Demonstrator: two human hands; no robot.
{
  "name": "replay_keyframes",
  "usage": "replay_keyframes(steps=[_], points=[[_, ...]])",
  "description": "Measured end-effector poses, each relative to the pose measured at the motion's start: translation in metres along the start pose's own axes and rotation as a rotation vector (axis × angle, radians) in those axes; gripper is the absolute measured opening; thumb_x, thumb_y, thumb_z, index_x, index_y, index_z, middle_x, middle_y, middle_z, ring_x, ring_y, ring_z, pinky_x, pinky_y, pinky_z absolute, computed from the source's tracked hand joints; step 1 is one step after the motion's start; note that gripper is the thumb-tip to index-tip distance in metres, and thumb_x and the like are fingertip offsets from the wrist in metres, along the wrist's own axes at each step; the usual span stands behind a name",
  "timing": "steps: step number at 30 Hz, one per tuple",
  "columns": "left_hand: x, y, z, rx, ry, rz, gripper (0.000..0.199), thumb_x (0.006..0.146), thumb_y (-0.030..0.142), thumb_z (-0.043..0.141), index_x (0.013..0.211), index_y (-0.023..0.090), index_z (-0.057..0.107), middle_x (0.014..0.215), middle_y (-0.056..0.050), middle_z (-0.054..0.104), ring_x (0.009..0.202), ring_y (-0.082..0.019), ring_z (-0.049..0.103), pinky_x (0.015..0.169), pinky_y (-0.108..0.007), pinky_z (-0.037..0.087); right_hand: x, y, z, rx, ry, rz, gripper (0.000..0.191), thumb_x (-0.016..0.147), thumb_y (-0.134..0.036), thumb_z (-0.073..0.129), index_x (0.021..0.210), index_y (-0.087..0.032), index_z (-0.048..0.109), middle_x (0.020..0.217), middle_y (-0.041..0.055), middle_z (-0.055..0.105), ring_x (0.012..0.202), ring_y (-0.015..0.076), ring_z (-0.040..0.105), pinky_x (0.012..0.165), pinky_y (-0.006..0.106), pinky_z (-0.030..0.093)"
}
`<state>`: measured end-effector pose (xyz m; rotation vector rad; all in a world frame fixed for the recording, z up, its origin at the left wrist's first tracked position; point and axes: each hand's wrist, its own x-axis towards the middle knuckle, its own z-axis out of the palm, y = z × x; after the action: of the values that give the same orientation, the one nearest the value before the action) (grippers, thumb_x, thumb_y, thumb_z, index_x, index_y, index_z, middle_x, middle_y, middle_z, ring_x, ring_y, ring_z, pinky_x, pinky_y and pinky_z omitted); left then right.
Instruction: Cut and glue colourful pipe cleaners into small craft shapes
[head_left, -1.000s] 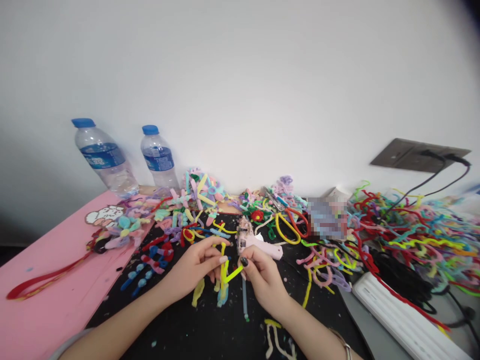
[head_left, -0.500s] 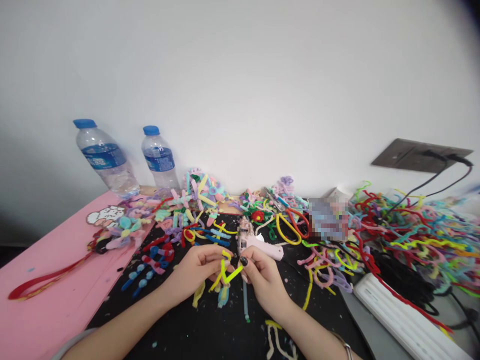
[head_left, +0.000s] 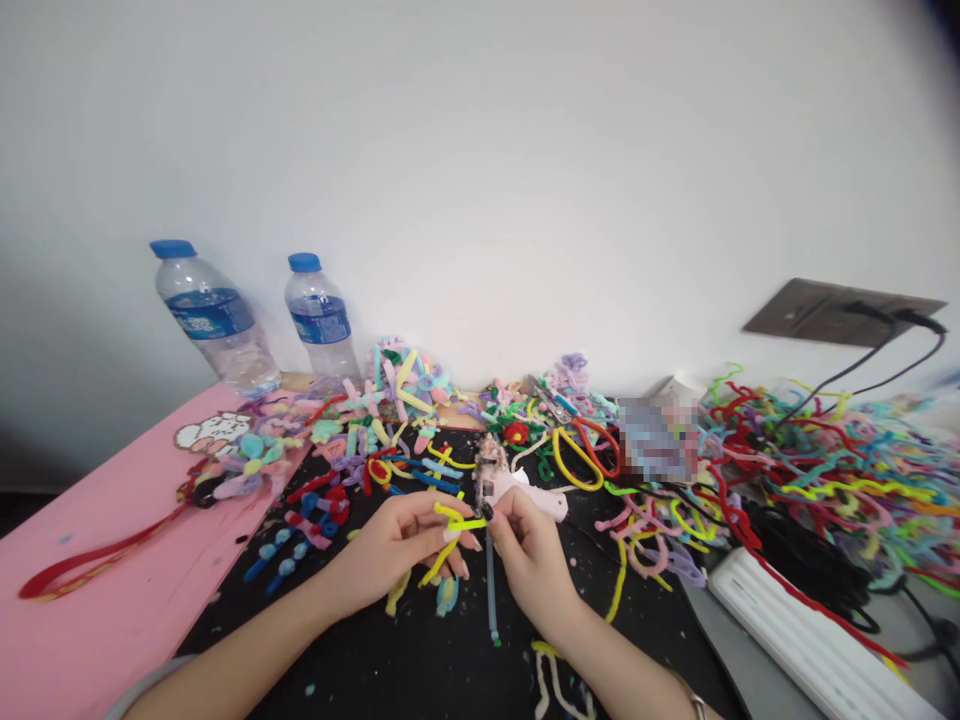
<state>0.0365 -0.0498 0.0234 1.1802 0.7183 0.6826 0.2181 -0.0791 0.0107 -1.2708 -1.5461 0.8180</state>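
Between my two hands is a bent yellow fuzzy stem point(head_left: 469, 524). My left hand point(head_left: 397, 545) pinches its left part between thumb and fingers, with yellow ends sticking out above and below. The fingertips of my right hand point(head_left: 529, 560) are closed on its right end. Just behind my right fingers lies a pale pink glue gun point(head_left: 536, 499). A thin bluish stick point(head_left: 491, 590) with a green tip lies on the black mat point(head_left: 420, 670) between my wrists. A blue and yellow fuzzy piece point(head_left: 448, 596) rests below my left fingers.
Two water bottles point(head_left: 214, 320) point(head_left: 321, 320) stand by the wall at left. Scissors point(head_left: 577, 455) with red and yellow handles lie behind the glue gun. Piles of coloured stems point(head_left: 840, 470) spread right, beside a white power strip point(head_left: 817, 640). A red strap point(head_left: 90, 572) lies on the pink sheet.
The yellow stem, a V shape between my hands before, now lies flatter, its right part nearly level. My left fingers have shifted around it, and my right fingertips have moved slightly.
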Motion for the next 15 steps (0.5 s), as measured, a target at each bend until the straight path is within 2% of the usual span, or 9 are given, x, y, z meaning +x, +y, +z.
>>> replay_keyframes(steps=[3, 9, 11, 15], points=[[-0.0020, 0.0026, -0.0006, -0.063, -0.038, -0.016, 0.023, 0.082, 0.029, 0.063, 0.100, 0.015, 0.061, 0.092, -0.010, 0.071, 0.072, -0.018, 0.067, 0.065, -0.028, 0.051, 0.0008, -0.0002, -0.0022, -0.083, 0.012, -0.054, 0.024, 0.090, -0.026, 0.043, 0.067, -0.020, 0.044, 0.061, -0.0020, 0.046, 0.056, 0.0126, 0.043, 0.052, 0.024, 0.033], [-0.0011, 0.0033, -0.0062, -0.338, -0.166, -0.039, 0.025, 0.075, 0.029, 0.063, 0.096, 0.015, 0.062, 0.098, -0.012, 0.070, 0.084, -0.023, 0.067, 0.074, -0.032, 0.050, 0.0025, -0.0013, -0.0064, -0.186, 0.023, -0.134, 0.021, 0.089, -0.020, 0.043, 0.068, -0.021, 0.043, 0.061, -0.0016, 0.048, 0.056, 0.0133, 0.045, 0.052, 0.025, 0.035], [0.0005, 0.0028, -0.0078, -0.398, -0.171, -0.052, 0.025, 0.079, 0.035, 0.058, 0.092, 0.014, 0.063, 0.097, -0.013, 0.070, 0.084, -0.024, 0.067, 0.072, -0.032, 0.049, 0.0029, -0.0020, -0.0072, -0.204, 0.016, -0.155, 0.021, 0.089, -0.019, 0.044, 0.068, -0.021, 0.044, 0.061, -0.0014, 0.049, 0.056, 0.0133, 0.045, 0.053, 0.025, 0.035], [0.0017, 0.0031, -0.0077, -0.439, -0.134, -0.083, 0.038, 0.087, 0.046, 0.048, 0.083, 0.012, 0.065, 0.089, -0.013, 0.070, 0.082, -0.025, 0.068, 0.071, -0.031, 0.049, 0.0031, -0.0032, -0.0084, -0.233, -0.001, -0.184, 0.020, 0.088, -0.016, 0.043, 0.068, -0.021, 0.043, 0.062, -0.0010, 0.049, 0.056, 0.0134, 0.046, 0.052, 0.024, 0.035]])
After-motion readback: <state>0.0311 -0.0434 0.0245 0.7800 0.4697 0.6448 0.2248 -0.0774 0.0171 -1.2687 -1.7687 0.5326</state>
